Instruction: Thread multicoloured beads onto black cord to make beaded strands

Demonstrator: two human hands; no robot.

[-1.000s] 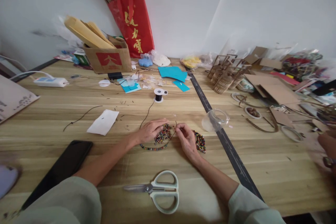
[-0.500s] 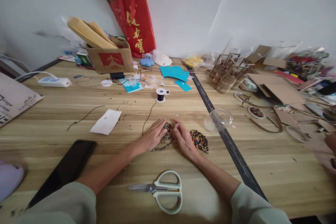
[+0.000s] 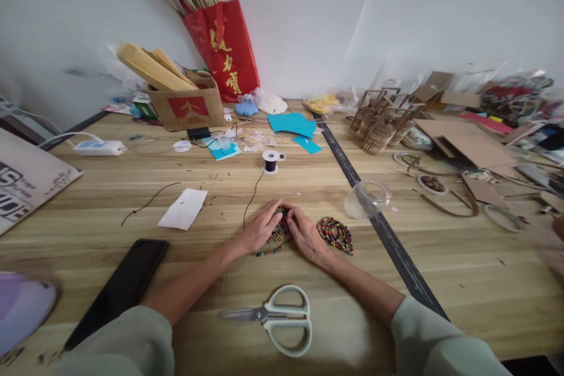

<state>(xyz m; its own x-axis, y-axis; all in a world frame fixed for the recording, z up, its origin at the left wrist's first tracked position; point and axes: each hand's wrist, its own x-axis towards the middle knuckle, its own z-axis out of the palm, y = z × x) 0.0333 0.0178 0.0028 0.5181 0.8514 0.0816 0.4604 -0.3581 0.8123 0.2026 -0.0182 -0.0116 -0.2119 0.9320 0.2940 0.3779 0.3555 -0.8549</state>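
Observation:
Small multicoloured beads (image 3: 277, 231) lie in a loose pile between my two hands. My left hand (image 3: 261, 228) curves along the pile's left side, fingers stretched out and resting on the table. On the other side my right hand (image 3: 305, 235) has thumb and fingers pinched together at the pile, on the end of the black cord; the fingertips are partly hidden. A row of strung beads (image 3: 269, 251) lies just below the pile. The black cord (image 3: 251, 202) runs from a white spool (image 3: 270, 163) toward my left wrist. Right of my right hand lies a coiled bead strand (image 3: 335, 236).
Scissors (image 3: 275, 316) lie in front of me, with a phone (image 3: 118, 291) to their left. A white paper (image 3: 183, 209) is at left, a clear plastic cup (image 3: 368, 200) at right. Behind are a red bag (image 3: 227, 47), a cardboard box (image 3: 187, 104) and small woven baskets (image 3: 383, 123).
My right fingers have moved down and in against the bead pile, and both hands' fingertips are closer together. The whole view has shifted slightly.

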